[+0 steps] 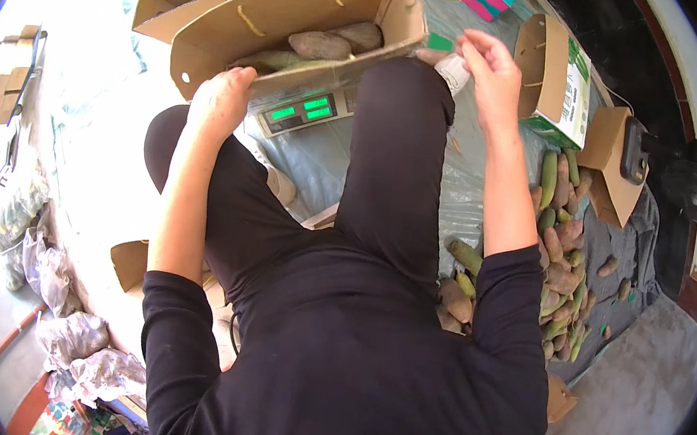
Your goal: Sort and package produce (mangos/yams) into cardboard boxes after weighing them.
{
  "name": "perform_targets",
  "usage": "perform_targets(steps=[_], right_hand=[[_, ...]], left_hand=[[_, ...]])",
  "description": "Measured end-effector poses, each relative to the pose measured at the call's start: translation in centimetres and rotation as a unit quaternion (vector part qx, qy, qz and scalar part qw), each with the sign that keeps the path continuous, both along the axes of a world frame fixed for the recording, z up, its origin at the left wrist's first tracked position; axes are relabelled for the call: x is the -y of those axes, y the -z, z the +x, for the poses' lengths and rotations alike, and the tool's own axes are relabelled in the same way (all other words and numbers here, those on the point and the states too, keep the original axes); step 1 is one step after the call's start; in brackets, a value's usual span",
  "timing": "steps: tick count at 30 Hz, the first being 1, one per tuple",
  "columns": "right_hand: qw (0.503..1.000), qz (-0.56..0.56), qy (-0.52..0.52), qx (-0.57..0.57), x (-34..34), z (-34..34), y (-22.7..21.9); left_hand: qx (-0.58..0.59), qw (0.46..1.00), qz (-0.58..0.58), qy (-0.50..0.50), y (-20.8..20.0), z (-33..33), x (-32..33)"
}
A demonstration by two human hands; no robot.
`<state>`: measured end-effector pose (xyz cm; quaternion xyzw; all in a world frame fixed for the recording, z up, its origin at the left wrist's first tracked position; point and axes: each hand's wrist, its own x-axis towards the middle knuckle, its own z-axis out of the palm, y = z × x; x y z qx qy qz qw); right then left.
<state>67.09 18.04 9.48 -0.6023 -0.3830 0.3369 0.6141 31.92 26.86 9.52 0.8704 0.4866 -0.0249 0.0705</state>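
Observation:
A long open cardboard box with yellow cord handles stands on a digital scale with a lit green display. Inside it lie several large brown tubers, seemingly sweet potatoes, and something greenish partly hidden by the near wall. My left hand grips the near rim by the box's left corner. Past the box's right end, my right hand is raised with its fingers loosely bent and apart, holding nothing. Beyond my right knee, a piece of tuber and a white shoe show below that hand.
Cucumber-like green vegetables and brown tubers lie heaped at my right. Other cartons stand at the far right, another at the far left. A black fan is at the right edge. Plastic bags lie at lower left.

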Motion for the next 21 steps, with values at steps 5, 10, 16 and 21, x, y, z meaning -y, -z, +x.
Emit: perform_targets(steps=[5,10,16,21], right_hand=[[0.991,-0.125,0.049,0.02,6.9,3.5,8.3],[0.963,-0.251,0.088,0.051,14.4,3.4,17.8],[0.911,-0.379,0.015,0.162,21.0,-1.4,24.7],[0.84,-0.492,-0.069,0.216,24.9,-1.8,27.1]], left_hand=[[0.011,0.999,-0.03,-0.005,-0.3,0.6,0.0],[0.032,0.999,-0.021,-0.004,0.2,0.6,0.2],[-0.011,1.0,-0.019,-0.022,0.6,0.1,-0.1],[0.0,0.999,-0.028,-0.018,0.8,0.8,0.0]])
